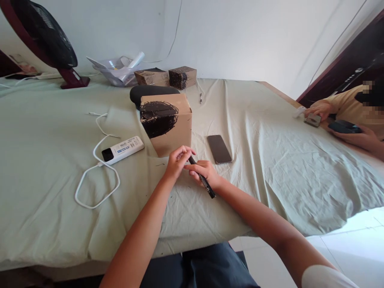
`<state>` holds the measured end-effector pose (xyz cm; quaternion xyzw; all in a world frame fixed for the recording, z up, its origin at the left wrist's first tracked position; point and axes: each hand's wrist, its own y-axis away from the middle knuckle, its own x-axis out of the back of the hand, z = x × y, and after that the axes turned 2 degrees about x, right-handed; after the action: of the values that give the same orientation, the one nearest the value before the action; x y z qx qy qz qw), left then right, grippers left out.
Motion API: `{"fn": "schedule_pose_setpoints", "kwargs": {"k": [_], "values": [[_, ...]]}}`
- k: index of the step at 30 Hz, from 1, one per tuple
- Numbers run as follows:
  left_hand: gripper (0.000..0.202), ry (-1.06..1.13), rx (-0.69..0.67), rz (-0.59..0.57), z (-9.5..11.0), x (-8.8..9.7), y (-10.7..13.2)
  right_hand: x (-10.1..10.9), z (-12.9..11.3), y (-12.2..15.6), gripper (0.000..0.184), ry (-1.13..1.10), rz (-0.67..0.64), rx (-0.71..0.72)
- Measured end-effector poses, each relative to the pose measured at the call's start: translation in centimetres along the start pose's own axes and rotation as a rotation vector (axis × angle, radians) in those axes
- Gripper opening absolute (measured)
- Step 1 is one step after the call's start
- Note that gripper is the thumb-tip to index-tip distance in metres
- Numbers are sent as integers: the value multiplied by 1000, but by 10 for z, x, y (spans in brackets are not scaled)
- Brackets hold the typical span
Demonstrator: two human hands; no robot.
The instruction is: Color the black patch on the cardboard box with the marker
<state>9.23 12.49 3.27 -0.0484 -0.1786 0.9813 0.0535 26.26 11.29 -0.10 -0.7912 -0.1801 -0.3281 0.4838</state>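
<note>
A black marker (pixel 208 188) lies slantwise across my right hand (pixel 207 173), whose fingers are closed around its barrel. My left hand (pixel 179 159) pinches at the marker's upper end, where its fingertips partly hide the tip or cap. Just beyond both hands stands a brown cardboard box (pixel 180 136), with a large scribbled black patch over its top edge and front. To the right of the box, a dark-screened phone (pixel 219 149) rests flat on the pale green cloth (pixel 258 192).
Left of the box are a white power bank (pixel 123 150) and a looped white cable (pixel 78 188). Behind it sit a black rounded object (pixel 153 91), two smaller scribbled boxes (pixel 187 76), a plastic basket (pixel 115 76) and a fan (pixel 45 36). Another person's hands (pixel 322 109) hold objects at right.
</note>
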Motion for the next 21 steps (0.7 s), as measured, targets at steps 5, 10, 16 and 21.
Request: {"fn": "schedule_pose_setpoints", "kwargs": {"k": [5,10,16,21], "values": [[49,63,94,-29,-8,3,-3,2,-2,0,40,-117,25,-97],[55,164,112,104,-13,2,-4,8,-1,-3,57,-238,25,-367],[54,277,193,191,-12,2,-5,4,3,-5,68,-338,61,-394],[52,291,204,207,-16,6,-8,10,-5,-9,37,-353,52,-435]]}}
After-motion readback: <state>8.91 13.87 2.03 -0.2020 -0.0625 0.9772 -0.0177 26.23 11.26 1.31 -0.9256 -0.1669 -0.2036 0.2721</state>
